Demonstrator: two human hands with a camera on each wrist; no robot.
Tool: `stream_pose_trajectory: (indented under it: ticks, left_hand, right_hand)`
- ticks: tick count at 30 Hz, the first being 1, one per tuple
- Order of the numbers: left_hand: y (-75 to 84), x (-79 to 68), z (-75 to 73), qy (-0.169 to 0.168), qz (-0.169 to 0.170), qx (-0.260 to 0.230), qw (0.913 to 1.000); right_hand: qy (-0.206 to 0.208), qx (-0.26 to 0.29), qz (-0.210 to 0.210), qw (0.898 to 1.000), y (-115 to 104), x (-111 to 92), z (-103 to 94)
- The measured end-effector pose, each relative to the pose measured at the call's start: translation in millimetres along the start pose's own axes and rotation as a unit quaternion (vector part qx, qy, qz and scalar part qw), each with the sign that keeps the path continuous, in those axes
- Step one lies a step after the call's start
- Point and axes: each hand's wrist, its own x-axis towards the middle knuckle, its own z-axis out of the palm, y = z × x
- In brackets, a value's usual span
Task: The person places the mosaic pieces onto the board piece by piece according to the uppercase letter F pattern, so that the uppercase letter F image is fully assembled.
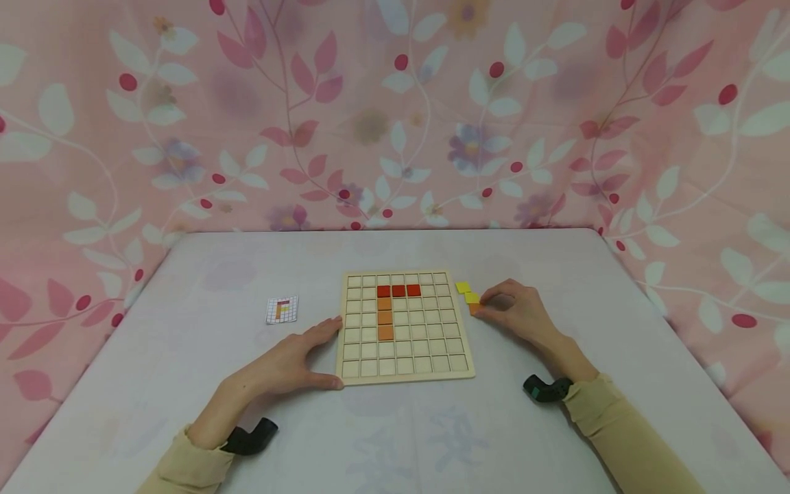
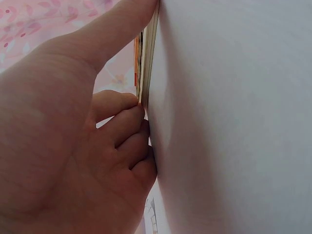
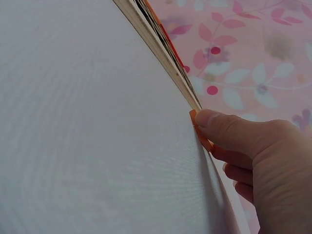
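Observation:
A square wooden grid board (image 1: 404,350) lies in the middle of the table, with three red tiles (image 1: 398,291) in a row and three orange tiles (image 1: 385,317) in a column below the leftmost red one. My left hand (image 1: 286,363) rests against the board's left side, thumb at the near corner and fingers spread along the edge. Just right of the board, my right hand (image 1: 518,312) pinches an orange tile (image 1: 474,309) between thumb and fingers; the right wrist view shows the thumb on orange (image 3: 192,117). Two yellow tiles (image 1: 463,287) lie beside those fingertips.
To the left of the board lies a small pattern card (image 1: 282,310) with a coloured figure on a grid. A pale cloth covers the table (image 1: 395,439). Behind it hangs a pink floral curtain (image 1: 395,116). Each wrist carries a black device (image 1: 249,438).

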Motion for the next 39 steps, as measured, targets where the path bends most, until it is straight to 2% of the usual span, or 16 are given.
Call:
stream_pose_trajectory:
  ticks: [18, 25, 32, 39]
  left_hand:
    - [0.9, -0.4, -0.7, -0.002, -0.004, -0.001, 1.0000]
    - [1.4, 0.0, -0.7, -0.001, 0.000, -0.002, 1.0000]
    - [1.6, 1.0, -0.6, -0.003, 0.001, -0.002, 1.0000]
    - [-0.4, 0.3, -0.4, -0.004, 0.002, 0.001, 1.0000]
  right_hand:
    - [-0.020, -0.005, -0.003, 1.000, -3.1, -0.5, -0.2]
    - [-0.028, 0.012, 0.030, 0.999, -6.5, 1.0, -3.8]
    - [-0.023, 0.029, 0.026, 0.999, -25.4, 9.2, -6.5]
    - [-0.033, 0.059, 0.001, 0.998, -51.1, 26.5, 7.4]
